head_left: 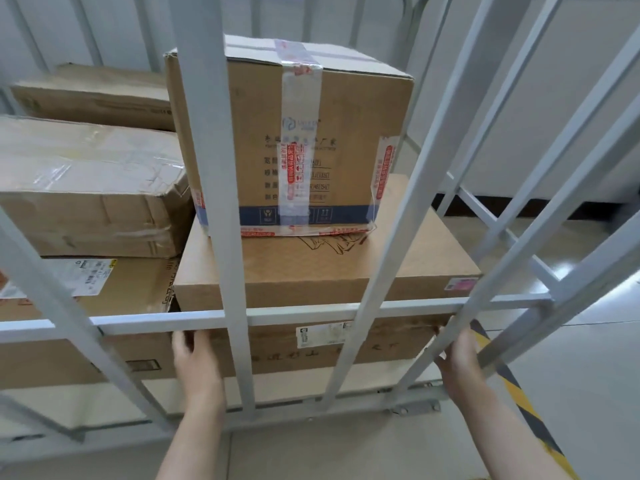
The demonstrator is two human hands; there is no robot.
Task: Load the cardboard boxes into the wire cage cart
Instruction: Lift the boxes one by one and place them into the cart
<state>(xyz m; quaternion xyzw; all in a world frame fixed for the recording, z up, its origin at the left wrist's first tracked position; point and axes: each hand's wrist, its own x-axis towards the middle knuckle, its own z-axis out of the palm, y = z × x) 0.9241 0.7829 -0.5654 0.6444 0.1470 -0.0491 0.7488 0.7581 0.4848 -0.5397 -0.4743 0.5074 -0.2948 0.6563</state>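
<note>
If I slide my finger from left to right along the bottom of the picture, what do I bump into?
Left hand → white rectangular paper label → right hand → yellow-and-black striped floor tape.

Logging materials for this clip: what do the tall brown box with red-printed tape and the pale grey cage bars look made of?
Tall brown box: cardboard by the look, matte, dented at a top corner, sealed with glossy plastic tape. Pale grey cage bars: likely painted metal tubing, smooth, square-edged.
</note>
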